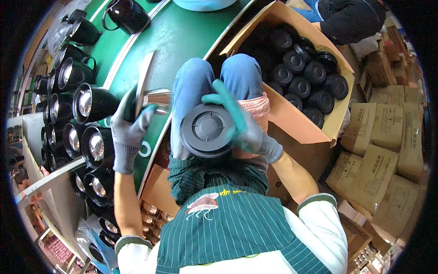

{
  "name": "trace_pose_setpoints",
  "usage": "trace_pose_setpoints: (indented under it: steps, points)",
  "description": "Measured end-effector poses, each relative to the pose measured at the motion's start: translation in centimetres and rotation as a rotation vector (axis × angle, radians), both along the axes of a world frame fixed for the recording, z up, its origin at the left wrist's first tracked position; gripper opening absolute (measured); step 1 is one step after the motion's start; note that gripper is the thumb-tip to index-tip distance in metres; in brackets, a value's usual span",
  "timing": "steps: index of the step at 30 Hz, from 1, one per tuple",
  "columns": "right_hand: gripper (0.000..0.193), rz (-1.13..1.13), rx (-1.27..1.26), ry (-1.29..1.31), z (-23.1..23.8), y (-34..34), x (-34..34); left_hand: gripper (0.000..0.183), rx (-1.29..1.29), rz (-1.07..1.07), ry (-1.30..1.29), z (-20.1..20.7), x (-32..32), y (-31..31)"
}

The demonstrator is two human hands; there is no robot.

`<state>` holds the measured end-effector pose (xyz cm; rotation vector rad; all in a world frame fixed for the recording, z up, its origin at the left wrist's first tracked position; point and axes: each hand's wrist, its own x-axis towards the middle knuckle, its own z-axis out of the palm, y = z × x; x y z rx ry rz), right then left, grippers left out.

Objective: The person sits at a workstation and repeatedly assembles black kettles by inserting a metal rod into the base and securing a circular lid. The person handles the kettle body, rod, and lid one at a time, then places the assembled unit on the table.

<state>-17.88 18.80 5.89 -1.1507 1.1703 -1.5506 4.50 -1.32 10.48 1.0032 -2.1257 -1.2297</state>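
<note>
My left hand (pixel 130 125), in a grey glove, is closed on a blurred thing with a shiny metal part (pixel 157 98), a black part and a pale flat strip; I cannot make out its kind. It is over the green belt's edge, left of my knees. A round black lid-like part (pixel 207 129), with a raised ring on its face, rests on my lap. Close against its right side is my right hand (pixel 244 123), gloved in grey with green fingers. Motion smears it, but its fingers are stretched and apart, with nothing visible in them.
Black mugs with shiny insides (pixel 96 144) crowd the left side. Another black mug (pixel 127 17) stands on the green belt (pixel 157 48). An open cardboard box (pixel 299 125) at right holds several round black parts (pixel 299 86). Stacked cartons (pixel 372 178) and another person's dark sleeve (pixel 351 20) lie beyond.
</note>
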Motion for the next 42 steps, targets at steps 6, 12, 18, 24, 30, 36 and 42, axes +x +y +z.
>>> trace_pose_setpoints:
  steps: [6, 12, 18, 24, 30, 36, 42]
  points:
    - [0.089, -0.235, 0.133, -0.742, 2.4, -1.7, -0.2, 0.068, -0.366, -0.643, -0.462, 7.0, -5.4, 4.5]
    - [0.039, 0.036, 0.116, -0.630, -1.6, -6.0, -3.9, 0.079, -0.485, -0.431, -0.861, 7.6, -7.6, 10.6]
    - [0.041, 0.010, 0.062, -0.691, -3.8, -2.1, -3.5, 0.049, -0.386, -0.377, -0.391, 4.1, -6.6, 8.4]
    - [0.078, 0.130, -0.068, -0.793, 0.0, 4.0, -1.2, 0.049, 0.070, -0.442, 0.094, 1.4, -7.6, 3.1]
    - [0.042, 0.358, -0.195, 0.587, 7.3, 1.0, 0.6, 0.044, -0.358, -0.785, 0.295, -5.9, -14.6, -0.3]
    - [0.042, 0.474, -0.151, 0.911, 9.1, -3.2, 5.0, 0.043, 0.344, -0.992, 0.164, -4.6, -20.8, 1.3]
    - [0.072, 0.137, -0.317, 0.460, 6.9, 0.1, 2.5, 0.048, -0.879, -0.523, 0.457, -8.7, -14.2, -2.9]
